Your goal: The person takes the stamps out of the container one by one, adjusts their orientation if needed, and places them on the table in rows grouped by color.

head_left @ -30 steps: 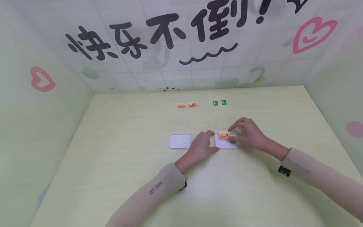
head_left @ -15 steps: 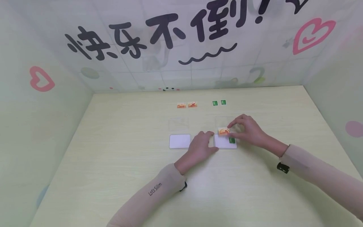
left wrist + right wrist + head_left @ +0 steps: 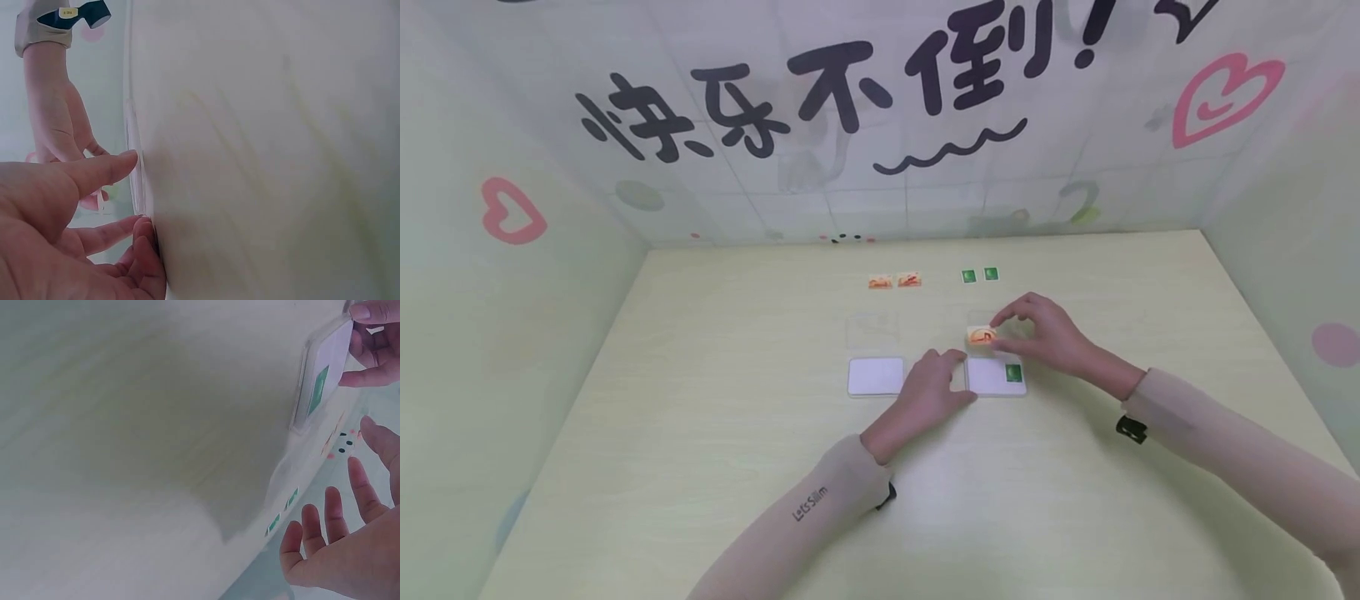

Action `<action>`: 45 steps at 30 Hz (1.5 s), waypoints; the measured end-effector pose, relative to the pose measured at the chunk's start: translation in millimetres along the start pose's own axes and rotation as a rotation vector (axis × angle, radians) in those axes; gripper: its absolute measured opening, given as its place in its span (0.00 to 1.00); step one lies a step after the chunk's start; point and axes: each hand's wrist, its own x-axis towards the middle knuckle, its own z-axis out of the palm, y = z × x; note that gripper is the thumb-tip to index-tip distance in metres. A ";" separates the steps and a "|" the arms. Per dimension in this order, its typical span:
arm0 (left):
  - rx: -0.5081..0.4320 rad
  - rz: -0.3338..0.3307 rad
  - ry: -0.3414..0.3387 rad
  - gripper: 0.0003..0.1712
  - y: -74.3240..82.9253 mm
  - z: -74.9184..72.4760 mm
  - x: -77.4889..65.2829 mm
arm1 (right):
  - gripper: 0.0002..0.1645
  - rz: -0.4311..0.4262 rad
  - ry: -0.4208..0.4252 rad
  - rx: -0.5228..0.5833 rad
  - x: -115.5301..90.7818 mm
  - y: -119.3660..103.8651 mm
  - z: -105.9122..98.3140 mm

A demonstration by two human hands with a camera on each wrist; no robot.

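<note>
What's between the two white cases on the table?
In the head view, the person's left hand lies between the left white case and the right white case.

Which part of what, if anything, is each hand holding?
Right hand: orange card, by its right edge. Left hand: white case with green card, by left corners.

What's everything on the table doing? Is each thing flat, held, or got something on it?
Right white card: flat, green picture on its right end.
Left white card: flat, nothing visible on it.
Left grip: holding the right card's left end.
Right grip: pinching an orange picture.
That orange picture: held up.
Two back orange pictures: flat.
Two back green pictures: flat.
Left clear piece: flat, behind its card.
</note>
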 end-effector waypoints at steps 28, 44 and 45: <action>0.132 -0.044 -0.037 0.32 5.9 -3.9 -0.9 | 0.18 -0.083 -0.012 0.006 50.4 -10.2 0.9; 0.199 -0.041 -0.042 0.32 7.9 -5.0 -4.1 | 0.18 -0.110 -0.049 -0.005 76.0 -19.0 4.1; 0.198 -0.039 -0.041 0.32 8.3 -5.4 -4.4 | 0.18 -0.110 -0.048 -0.011 77.5 -19.7 4.2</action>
